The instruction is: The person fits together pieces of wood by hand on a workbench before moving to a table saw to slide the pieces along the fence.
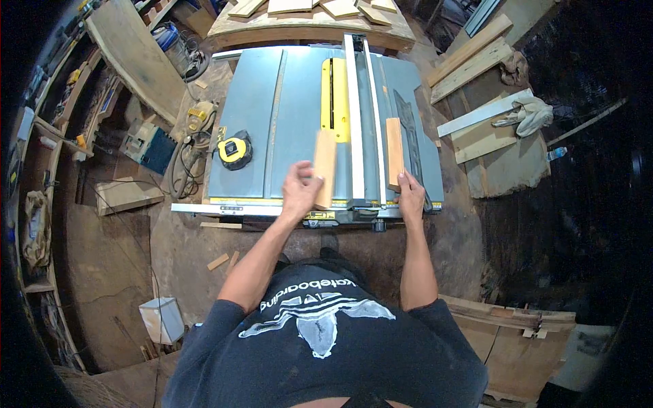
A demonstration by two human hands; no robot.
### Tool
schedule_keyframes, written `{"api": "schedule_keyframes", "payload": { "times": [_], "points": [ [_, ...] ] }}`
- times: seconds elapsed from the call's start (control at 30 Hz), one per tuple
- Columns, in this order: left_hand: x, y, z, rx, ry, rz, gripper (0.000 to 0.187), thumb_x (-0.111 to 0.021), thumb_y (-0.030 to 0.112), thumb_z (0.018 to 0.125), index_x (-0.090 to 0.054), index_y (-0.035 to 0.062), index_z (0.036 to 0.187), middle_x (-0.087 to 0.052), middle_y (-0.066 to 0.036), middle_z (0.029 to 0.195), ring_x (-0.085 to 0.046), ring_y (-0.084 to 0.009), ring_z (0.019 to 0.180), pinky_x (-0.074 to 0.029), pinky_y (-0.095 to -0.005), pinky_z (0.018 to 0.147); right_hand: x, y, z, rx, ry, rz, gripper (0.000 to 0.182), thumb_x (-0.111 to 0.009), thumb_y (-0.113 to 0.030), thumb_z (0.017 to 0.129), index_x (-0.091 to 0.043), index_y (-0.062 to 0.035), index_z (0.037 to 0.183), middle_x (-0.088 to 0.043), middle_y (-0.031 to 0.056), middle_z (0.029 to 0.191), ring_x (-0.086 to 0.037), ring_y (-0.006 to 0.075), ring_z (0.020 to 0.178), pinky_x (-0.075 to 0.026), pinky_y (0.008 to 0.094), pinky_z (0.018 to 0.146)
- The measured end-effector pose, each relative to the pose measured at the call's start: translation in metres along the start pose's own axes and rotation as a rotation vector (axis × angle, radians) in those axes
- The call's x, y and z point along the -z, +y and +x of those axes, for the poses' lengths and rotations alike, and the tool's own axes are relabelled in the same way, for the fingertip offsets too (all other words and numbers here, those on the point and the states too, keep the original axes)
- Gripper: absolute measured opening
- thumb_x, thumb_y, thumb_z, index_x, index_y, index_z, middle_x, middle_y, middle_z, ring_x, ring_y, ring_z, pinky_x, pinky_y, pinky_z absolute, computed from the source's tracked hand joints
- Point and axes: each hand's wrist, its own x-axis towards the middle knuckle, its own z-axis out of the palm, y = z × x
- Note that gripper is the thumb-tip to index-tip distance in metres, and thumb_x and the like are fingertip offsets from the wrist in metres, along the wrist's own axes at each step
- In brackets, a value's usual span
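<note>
My left hand (300, 191) is at the near side of the table saw (252, 102), its thumb on the edge of a light wooden block (325, 170). The fingers curl along the block's left side, slightly blurred. This block points away from me, close to the near end of the yellow throat plate (336, 102). Right of the rip fence (356, 136), my right hand (410, 196) grips the near end of a second wooden block (394, 149) between thumb and fingers. A dark slender push stick (407, 119) lies just beyond that block.
A yellow and black tape measure (235, 149) rests on the saw table's left part. Boards are piled on a wooden bench (313, 26) behind. Gloves (532, 115) and planks lie at right. A power tool with a cord (201, 112) and shelves stand at left. Offcuts (218, 262) litter the floor.
</note>
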Motion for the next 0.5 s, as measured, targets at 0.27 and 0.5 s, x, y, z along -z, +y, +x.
{"api": "schedule_keyframes", "payload": {
  "times": [0.27,0.5],
  "points": [
    [-0.027,0.012,0.005,-0.249,-0.122,0.347,0.053,-0.067,0.024,0.095,-0.058,0.0005,0.141,-0.064,-0.023,0.125,-0.063,-0.0330,0.113,-0.049,-0.0459,0.101,-0.010,-0.024,0.009,0.240,0.077,-0.468,0.045,-0.052,-0.034,0.102,-0.070,0.0024,0.122,-0.070,0.0291,0.112,-0.064,0.0463,0.111,-0.051,0.0495,0.092],
    [-0.034,0.029,0.018,-0.137,-0.159,0.334,0.063,-0.075,0.031,0.087,-0.058,-0.0076,0.134,-0.066,-0.023,0.123,-0.064,-0.0357,0.118,-0.050,-0.0425,0.101,-0.018,-0.040,0.012,0.177,-0.024,-0.461,0.050,-0.060,-0.042,0.095,-0.068,-0.0010,0.122,-0.071,0.0300,0.110,-0.066,0.0476,0.107,-0.051,0.0507,0.094]
  ]
}}
